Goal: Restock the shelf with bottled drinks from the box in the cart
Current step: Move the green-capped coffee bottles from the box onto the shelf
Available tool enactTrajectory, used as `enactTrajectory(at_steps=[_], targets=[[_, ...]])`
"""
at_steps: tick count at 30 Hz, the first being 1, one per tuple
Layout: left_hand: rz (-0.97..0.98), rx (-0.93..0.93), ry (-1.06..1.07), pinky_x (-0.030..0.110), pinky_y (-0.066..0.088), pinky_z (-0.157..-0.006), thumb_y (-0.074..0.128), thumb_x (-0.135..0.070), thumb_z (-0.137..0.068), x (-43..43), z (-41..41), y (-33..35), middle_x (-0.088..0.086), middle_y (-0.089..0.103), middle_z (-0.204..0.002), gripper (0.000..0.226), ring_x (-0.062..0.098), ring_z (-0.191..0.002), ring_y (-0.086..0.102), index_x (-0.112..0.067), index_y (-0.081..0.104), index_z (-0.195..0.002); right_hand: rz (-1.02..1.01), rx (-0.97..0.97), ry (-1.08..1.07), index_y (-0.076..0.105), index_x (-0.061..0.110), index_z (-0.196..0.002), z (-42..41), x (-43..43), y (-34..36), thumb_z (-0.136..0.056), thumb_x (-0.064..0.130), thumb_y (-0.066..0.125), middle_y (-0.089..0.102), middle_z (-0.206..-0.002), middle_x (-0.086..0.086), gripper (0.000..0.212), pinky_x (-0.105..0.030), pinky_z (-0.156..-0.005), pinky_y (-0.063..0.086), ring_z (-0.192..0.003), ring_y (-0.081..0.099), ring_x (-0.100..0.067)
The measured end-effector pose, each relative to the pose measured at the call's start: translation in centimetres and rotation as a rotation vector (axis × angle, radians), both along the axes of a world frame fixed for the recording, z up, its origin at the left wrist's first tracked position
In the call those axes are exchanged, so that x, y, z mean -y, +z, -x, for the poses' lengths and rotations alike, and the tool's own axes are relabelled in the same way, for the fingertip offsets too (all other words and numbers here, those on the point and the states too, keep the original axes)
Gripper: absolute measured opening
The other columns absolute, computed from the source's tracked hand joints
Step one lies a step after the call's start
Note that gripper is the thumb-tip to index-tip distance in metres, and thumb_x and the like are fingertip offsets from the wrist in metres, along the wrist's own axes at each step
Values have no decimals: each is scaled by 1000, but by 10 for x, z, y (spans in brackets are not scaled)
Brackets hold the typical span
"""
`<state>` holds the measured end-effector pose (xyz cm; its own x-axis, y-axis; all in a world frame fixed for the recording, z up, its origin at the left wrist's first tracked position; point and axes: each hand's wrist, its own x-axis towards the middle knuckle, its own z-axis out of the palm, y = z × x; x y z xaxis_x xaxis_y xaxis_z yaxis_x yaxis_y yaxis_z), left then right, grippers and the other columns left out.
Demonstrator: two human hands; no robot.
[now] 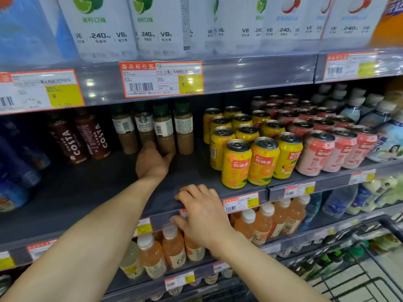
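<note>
Four latte bottles (163,131) stand at twelve o'clock; my left hand (152,162) grips one's base, likely seating it, while my right hand (202,212) clasps the shelf edge (98,234), probably bracing.

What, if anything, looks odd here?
No spills or damage. Of four latte bottles, only one shows its logo; the rest show back labels. Left hand holds one; right hand grips the shelf edge.

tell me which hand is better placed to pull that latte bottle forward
Left. The left hand grips the latte bottle at its base, deep on the shelf; the right hand holds the shelf edge, well short of it.
</note>
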<state>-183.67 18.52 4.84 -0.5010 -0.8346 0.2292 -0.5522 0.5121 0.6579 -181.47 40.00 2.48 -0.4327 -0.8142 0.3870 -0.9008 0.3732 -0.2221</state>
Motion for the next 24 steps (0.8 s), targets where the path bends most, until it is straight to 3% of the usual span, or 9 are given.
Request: enactTrajectory(at_steps=[4,8,11,14,18,20,24], targets=[[45,11,-94,39,52,-87,69,-36,-86,-12,-34,4,7,65,-121,42,31,-112,61,-21,55,-122,-26,4,8,57,26,-125,-1,-2,3,-85,55,58,54,-121,5,50,-38,-91,41,-109,48,-20],[198,-18,-188,38,51,-82,68,-32,-88,-48,-91,12,7,67,-110,34,30,-104,62,-15,60,-117,-49,-9,11,57,23,-125,-3,-2,10,-84,52,62,56,-123,2,50,-39,-92,40,-112,49,-23],[284,-34,-269,37,50,-84,66,-32,-90,-92,-146,13,-1,65,-107,29,21,-105,56,-18,61,-115,-60,-48,4,59,17,-123,-9,-5,12,-82,43,66,58,-127,-4,49,-42,-96,40,-118,50,-28],[285,-37,-316,37,47,-87,65,-33,-91,-135,-201,-4,-6,63,-106,23,18,-105,54,-21,62,-111,-24,-91,-3,62,13,-119,-24,-20,10,-78,32,64,59,-125,-10,46,-45,-95,44,-118,51,-34],[229,68,-403,37,43,-78,66,-31,-89,-174,-255,-53,-2,64,-96,15,24,-97,56,-21,60,-99,-19,-55,-56,63,9,-107,-53,-63,-9,-77,28,57,60,-111,-14,36,-48,-83,50,-105,53,-37],[182,161,-453,35,41,-72,61,-35,-91,-196,-278,-78,-5,59,-93,13,21,-96,54,-24,56,-96,-109,-13,-116,60,9,-113,-72,-98,-27,-82,27,59,58,-113,-13,35,-48,-81,50,-106,51,-36],[67,285,-503,32,47,-82,61,-39,-91,-244,-319,-120,-5,63,-103,26,18,-105,55,-21,61,-111,-325,149,-170,52,12,-129,-106,-177,-81,-91,30,58,55,-121,-11,42,-47,-90,47,-114,48,-33]])
